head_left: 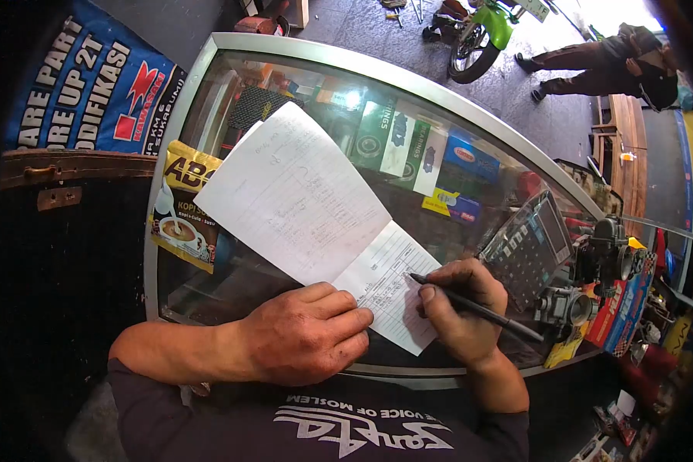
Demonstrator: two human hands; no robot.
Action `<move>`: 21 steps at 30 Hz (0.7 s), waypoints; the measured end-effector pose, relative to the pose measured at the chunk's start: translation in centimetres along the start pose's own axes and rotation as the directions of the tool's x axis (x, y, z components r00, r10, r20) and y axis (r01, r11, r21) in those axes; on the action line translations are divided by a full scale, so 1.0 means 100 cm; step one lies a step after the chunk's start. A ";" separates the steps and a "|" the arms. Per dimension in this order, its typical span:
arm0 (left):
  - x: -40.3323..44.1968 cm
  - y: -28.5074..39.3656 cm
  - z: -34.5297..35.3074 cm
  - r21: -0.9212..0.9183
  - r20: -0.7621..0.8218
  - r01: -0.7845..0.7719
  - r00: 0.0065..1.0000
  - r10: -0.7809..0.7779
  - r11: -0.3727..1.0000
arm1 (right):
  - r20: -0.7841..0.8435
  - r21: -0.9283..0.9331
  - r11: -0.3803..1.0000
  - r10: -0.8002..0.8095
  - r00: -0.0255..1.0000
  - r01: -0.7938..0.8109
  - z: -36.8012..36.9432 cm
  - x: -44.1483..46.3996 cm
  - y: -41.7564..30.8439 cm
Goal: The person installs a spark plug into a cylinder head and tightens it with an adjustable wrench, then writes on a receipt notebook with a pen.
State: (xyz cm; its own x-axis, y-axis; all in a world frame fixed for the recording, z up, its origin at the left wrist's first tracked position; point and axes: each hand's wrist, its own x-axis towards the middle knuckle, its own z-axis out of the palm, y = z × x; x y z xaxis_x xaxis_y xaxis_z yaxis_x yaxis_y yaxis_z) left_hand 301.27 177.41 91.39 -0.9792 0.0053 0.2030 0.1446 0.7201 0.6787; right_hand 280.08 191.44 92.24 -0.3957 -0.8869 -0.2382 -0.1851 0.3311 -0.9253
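A black pen [477, 307] is gripped in my right hand [470, 308], its tip touching the lined lower page of an open receipt book [292, 200]. Handwriting covers part of that page. My left hand [304, 335] lies closed at the book's near left edge, fingers curled against the page and fingertips mostly hidden. Beneath the book is a glass-topped display case [285, 44] with a metal frame. To the right of my right hand sits a calculator [527, 250] in a clear cover. A coffee sachet [185, 212] is at the book's left.
Boxed parts [420, 146] show through the glass. Metal carburetors [566, 308] stand at the right end. A blue banner [92, 85] hangs at the left. Beyond the case are a green motorcycle [481, 38], a standing person [608, 61] and a wooden bench [627, 154].
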 end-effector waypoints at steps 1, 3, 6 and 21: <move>0.000 0.000 0.000 0.003 0.000 -0.002 1.000 0.002 1.000 | 0.000 0.099 0.994 0.047 0.999 -0.047 -0.001 0.000 0.000; -0.001 0.000 0.001 -0.001 0.000 -0.002 1.000 0.002 1.000 | 0.013 0.183 0.980 0.080 0.997 -0.081 -0.006 0.001 0.002; -0.001 0.000 0.000 0.000 0.005 -0.005 1.000 0.005 1.000 | 0.012 0.278 0.954 0.114 0.993 -0.113 -0.007 0.001 0.002; 0.000 -0.001 0.000 -0.016 0.009 0.001 1.000 -0.001 1.000 | 0.014 0.055 0.998 0.020 1.000 -0.020 -0.003 0.000 0.004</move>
State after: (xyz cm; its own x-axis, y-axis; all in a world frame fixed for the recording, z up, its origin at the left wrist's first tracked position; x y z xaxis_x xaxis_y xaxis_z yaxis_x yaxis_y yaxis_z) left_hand 301.30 177.31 91.32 -0.9805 0.0112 0.1960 0.1460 0.7091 0.6899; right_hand 279.75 191.71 91.97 -0.3865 -0.8847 -0.2605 -0.1275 0.3310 -0.9350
